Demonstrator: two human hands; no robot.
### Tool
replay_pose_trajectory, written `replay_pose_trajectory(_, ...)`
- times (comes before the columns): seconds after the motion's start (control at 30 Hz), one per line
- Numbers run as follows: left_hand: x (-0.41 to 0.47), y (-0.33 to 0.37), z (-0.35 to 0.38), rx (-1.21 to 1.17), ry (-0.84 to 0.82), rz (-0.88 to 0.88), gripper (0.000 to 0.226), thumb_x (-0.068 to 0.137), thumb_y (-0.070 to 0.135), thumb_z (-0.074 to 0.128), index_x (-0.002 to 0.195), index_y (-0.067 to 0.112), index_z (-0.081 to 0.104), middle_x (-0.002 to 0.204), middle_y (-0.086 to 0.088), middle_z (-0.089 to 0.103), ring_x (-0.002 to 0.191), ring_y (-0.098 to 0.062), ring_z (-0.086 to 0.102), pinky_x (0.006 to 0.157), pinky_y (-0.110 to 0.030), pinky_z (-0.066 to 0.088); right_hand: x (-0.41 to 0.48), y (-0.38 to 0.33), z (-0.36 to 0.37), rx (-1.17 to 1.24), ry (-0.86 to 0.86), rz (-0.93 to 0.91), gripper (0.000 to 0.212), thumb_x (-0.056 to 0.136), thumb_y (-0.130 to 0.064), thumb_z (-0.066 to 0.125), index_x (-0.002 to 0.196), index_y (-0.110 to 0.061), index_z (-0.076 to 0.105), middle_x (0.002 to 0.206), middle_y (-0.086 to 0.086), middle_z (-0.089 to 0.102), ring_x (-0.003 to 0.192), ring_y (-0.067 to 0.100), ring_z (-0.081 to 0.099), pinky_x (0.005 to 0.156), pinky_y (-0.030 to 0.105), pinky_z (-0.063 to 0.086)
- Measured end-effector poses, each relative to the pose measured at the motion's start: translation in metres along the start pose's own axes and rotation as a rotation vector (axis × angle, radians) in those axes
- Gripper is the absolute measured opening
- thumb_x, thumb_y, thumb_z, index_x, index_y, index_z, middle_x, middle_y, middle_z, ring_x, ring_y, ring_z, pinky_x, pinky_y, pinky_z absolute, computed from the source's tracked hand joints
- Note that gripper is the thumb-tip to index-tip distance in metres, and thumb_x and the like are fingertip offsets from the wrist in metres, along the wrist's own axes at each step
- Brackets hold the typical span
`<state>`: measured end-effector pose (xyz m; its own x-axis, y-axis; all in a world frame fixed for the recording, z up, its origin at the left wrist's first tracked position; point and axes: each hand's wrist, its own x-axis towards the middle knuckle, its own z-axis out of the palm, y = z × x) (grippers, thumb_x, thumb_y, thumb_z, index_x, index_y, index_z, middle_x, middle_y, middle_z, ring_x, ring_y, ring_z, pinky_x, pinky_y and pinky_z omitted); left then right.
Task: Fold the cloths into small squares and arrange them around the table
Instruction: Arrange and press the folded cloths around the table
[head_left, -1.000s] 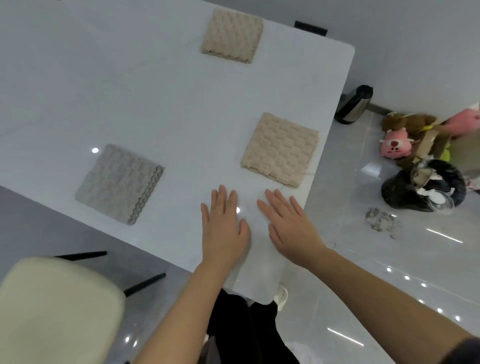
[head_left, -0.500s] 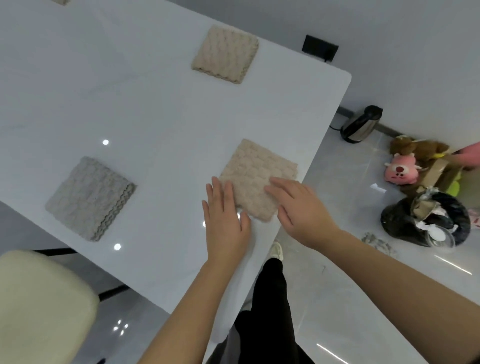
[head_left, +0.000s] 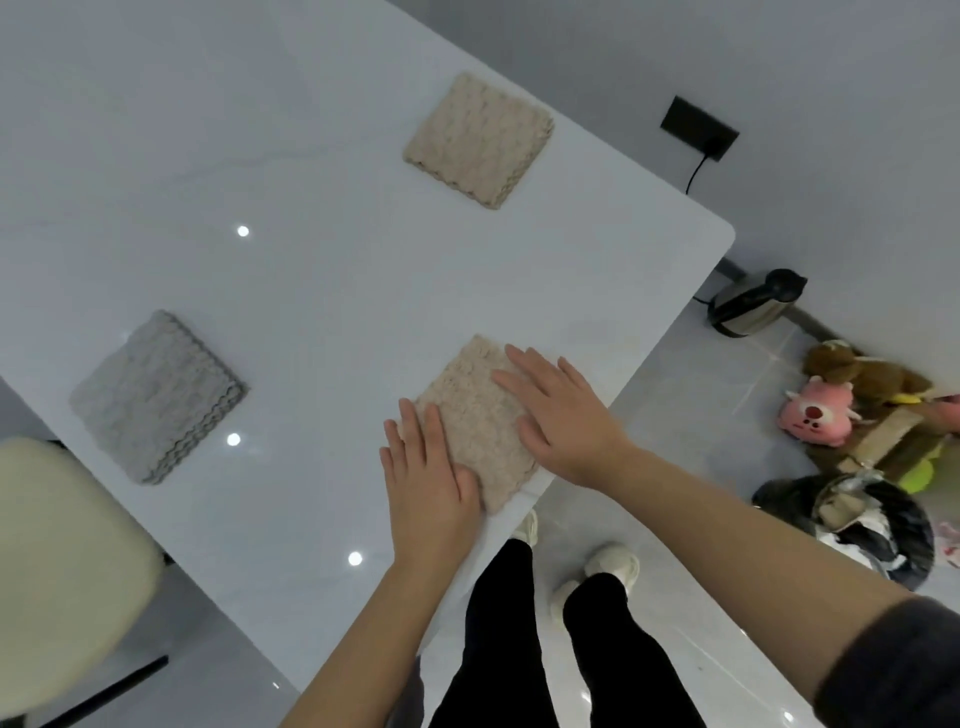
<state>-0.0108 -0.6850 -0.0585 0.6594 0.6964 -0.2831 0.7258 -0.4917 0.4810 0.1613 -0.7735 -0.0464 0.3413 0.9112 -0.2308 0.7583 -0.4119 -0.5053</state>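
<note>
Three folded square cloths lie on the white table (head_left: 311, 291). A beige cloth (head_left: 480, 421) sits near the table's right edge, close to me. My right hand (head_left: 558, 415) lies flat on its right half with straight fingers. My left hand (head_left: 428, 478) rests flat at its left edge, fingertips over the cloth's near-left corner. A second beige cloth (head_left: 480, 140) lies farther back near the same edge. A grey cloth (head_left: 158, 397) lies at the left, near the front edge.
A cream chair (head_left: 62, 566) stands at the lower left, beside the table. On the floor to the right are a kettle (head_left: 753, 304), plush toys (head_left: 818, 413) and a black bin (head_left: 857, 525). My legs and shoes are below the table's edge.
Both hands moved from the bare tabletop onto the near beige cloth. The right hand now lies farther over it. The view shifted, so the cloth appears nearer to me.
</note>
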Motion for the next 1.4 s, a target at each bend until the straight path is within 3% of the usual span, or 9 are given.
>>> replay_pose_trajectory(0.13,0.001,0.009,0.007,0.007,0.044,-0.081,0.071,0.089,0.041,0.009,0.155,0.014,0.006,0.162,-0.007,-0.010,0.149,-0.029,-0.009,0.121,-0.044,-0.002,0.011,0.012,-0.005,-0.036,-0.132,-0.079,0.062,0.099,-0.029,0.037,0.156,-0.028,0.012,0.164,-0.005,-0.004,0.151,0.013,-0.001,0.122,0.042,-0.006)
replay_pose_trajectory(0.27,0.005,0.022,0.020,0.010,0.113,-0.166,0.068,0.093,0.043,0.011,0.155,0.015,0.006,0.162,-0.009,-0.009,0.149,-0.032,-0.007,0.120,-0.049,-0.002,0.014,0.020,-0.009,-0.110,-0.176,-0.174,0.065,0.098,-0.035,0.036,0.156,-0.029,0.007,0.163,-0.005,-0.010,0.151,0.013,-0.001,0.121,0.046,-0.007)
replay_pose_trajectory(0.43,0.009,0.032,0.035,0.015,0.181,-0.238,0.066,0.096,0.043,0.012,0.156,0.018,0.000,0.162,-0.007,-0.014,0.149,-0.032,-0.011,0.118,-0.053,-0.011,0.017,0.024,-0.008,-0.185,-0.186,-0.229,0.065,0.095,-0.041,0.025,0.156,-0.030,0.008,0.164,-0.006,-0.011,0.151,0.019,0.001,0.120,0.051,-0.004)
replay_pose_trajectory(0.63,0.008,0.031,0.046,0.035,0.225,-0.240,0.063,0.098,0.041,0.015,0.156,0.018,0.003,0.162,-0.008,-0.010,0.149,-0.032,-0.010,0.116,-0.056,-0.011,0.030,0.021,-0.002,-0.276,-0.165,-0.209,0.061,0.097,-0.043,0.017,0.156,-0.029,0.007,0.163,-0.004,-0.013,0.151,0.020,-0.009,0.119,0.056,-0.005)
replay_pose_trajectory(0.73,0.011,0.033,0.051,0.046,0.245,-0.234,0.061,0.100,0.040,0.016,0.155,0.018,0.003,0.162,-0.012,-0.007,0.149,-0.035,-0.009,0.117,-0.058,-0.008,0.032,0.016,0.009,-0.332,-0.147,-0.225,0.061,0.098,-0.041,0.014,0.156,-0.025,0.007,0.164,0.000,-0.009,0.151,0.023,-0.004,0.119,0.057,0.001)
replay_pose_trajectory(0.87,0.011,0.029,0.051,0.064,0.238,-0.206,0.061,0.100,0.039,0.015,0.155,0.017,0.002,0.162,-0.015,-0.007,0.148,-0.036,-0.009,0.117,-0.058,-0.008,0.031,0.020,0.017,-0.342,-0.104,-0.236,0.059,0.100,-0.039,0.018,0.156,-0.024,0.009,0.164,0.003,-0.001,0.151,0.025,0.004,0.120,0.055,0.006)
replay_pose_trajectory(1.1,0.012,0.025,0.049,0.066,0.227,-0.175,0.060,0.100,0.040,0.013,0.155,0.020,0.002,0.163,-0.009,-0.006,0.149,-0.032,-0.010,0.117,-0.056,-0.008,0.032,0.018,0.021,-0.344,-0.081,-0.248,0.058,0.101,-0.038,0.017,0.156,-0.026,0.003,0.164,0.002,-0.003,0.151,0.023,0.002,0.121,0.053,0.003)
replay_pose_trajectory(1.3,0.014,0.028,0.049,0.072,0.228,-0.198,0.059,0.100,0.038,0.014,0.155,0.018,0.005,0.163,-0.009,-0.003,0.149,-0.033,-0.008,0.118,-0.058,-0.003,0.031,0.008,0.032,-0.333,-0.049,-0.191,0.057,0.101,-0.035,0.019,0.156,-0.022,0.015,0.164,0.003,0.002,0.151,0.025,0.007,0.119,0.057,0.012)
replay_pose_trajectory(1.4,0.009,0.021,0.040,0.114,0.163,-0.149,0.061,0.100,0.043,0.014,0.154,0.021,-0.002,0.163,-0.008,-0.004,0.149,-0.033,-0.009,0.116,-0.059,-0.010,0.028,0.013,0.024,-0.302,-0.032,-0.145,0.057,0.100,-0.040,0.014,0.156,-0.028,0.009,0.163,-0.002,-0.006,0.151,0.024,-0.002,0.120,0.056,0.001)
